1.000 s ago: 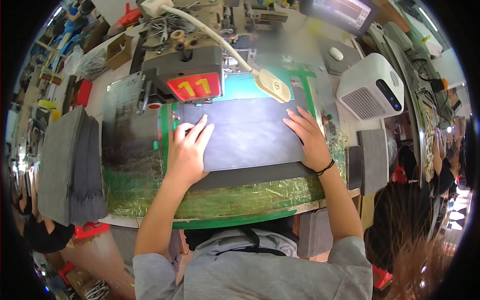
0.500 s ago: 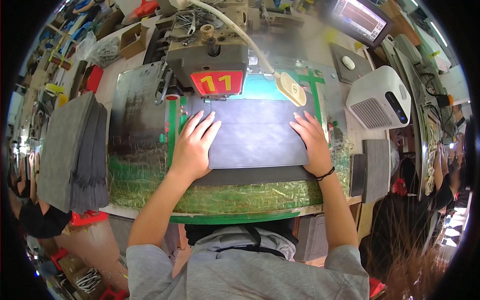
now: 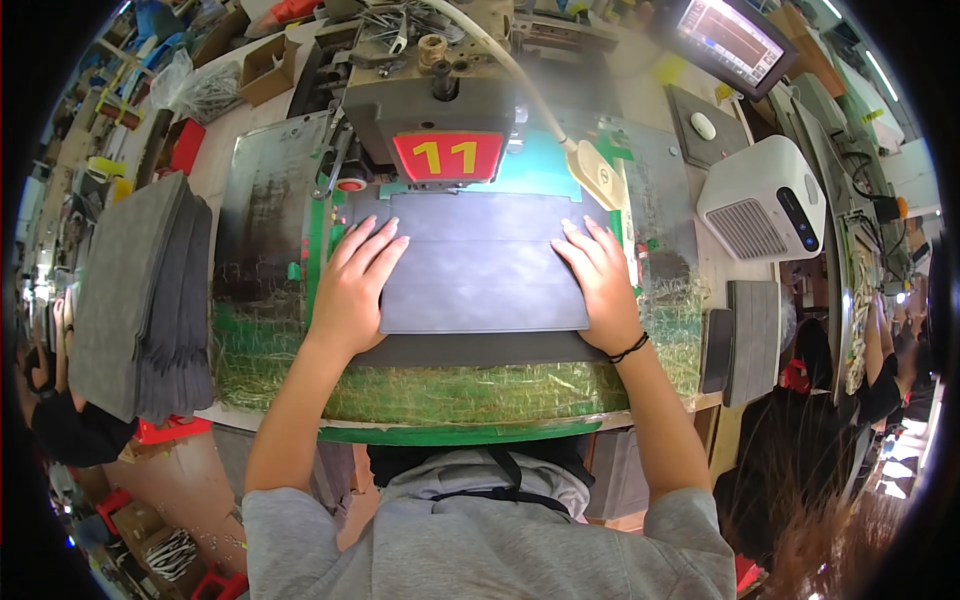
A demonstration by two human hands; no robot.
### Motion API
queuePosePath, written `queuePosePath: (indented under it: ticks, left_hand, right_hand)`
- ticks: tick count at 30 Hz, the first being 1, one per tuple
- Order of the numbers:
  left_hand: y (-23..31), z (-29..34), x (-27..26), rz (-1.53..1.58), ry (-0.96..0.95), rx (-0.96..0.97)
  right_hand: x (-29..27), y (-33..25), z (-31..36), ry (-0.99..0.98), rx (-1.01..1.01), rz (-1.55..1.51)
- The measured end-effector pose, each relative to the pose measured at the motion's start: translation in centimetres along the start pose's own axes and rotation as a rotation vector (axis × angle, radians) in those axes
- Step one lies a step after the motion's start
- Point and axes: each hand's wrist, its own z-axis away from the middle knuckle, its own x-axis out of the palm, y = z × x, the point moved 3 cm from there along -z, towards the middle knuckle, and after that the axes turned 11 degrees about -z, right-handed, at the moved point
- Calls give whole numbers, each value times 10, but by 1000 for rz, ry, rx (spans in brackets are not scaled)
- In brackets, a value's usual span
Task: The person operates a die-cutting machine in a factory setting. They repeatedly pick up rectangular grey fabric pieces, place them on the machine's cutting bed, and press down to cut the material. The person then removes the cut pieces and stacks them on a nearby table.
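A flat grey panel (image 3: pixel 484 285), soft-looking like suede or leather, lies under the machine head, with faint lines running across it. My left hand (image 3: pixel 352 275) rests flat on its left edge, fingers stretched toward the machine. On the opposite edge my right hand (image 3: pixel 602 280) lies the same way, fingers slightly spread. Both hands are open and press down without gripping. A darker grey sheet (image 3: pixel 470 349) shows below the panel's near edge. Just beyond my fingertips stands the dark machine head (image 3: pixel 440 105) with a red front plate. A teal sheet (image 3: pixel 540 172) lies at the panel's far side.
A stack of grey sheets (image 3: pixel 125 300) hangs over the left side. A pale lamp arm (image 3: pixel 597 172) reaches down near my right fingertips. On the right are a white box-shaped device (image 3: pixel 765 200), a mouse (image 3: pixel 702 125), a screen (image 3: pixel 730 42) and grey pieces (image 3: pixel 752 340).
Both hands have slid left together with the grey panel and the green-taped base around it. The panel now sits further left relative to the machine head.
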Motion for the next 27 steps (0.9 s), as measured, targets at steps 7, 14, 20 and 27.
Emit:
queuePosePath:
  ticks: [7, 14, 20, 27]
  left_hand:
    - [-14, 8, -9, -11, -18, -10]
    - [-29, 17, -15, -7, 2, -22]
    - [-46, 24, -20, -72, -14, -9]
    - [-55, 29, -31, -41, -3, -29]
  right_hand:
    - [12, -12, -8, -2, -19, 2]
    - [22, -30, -17, 17, -42, -8]
    - [32, -43, -25, 31, -47, -19]
    - [46, -55, -32, 53, -69, -17]
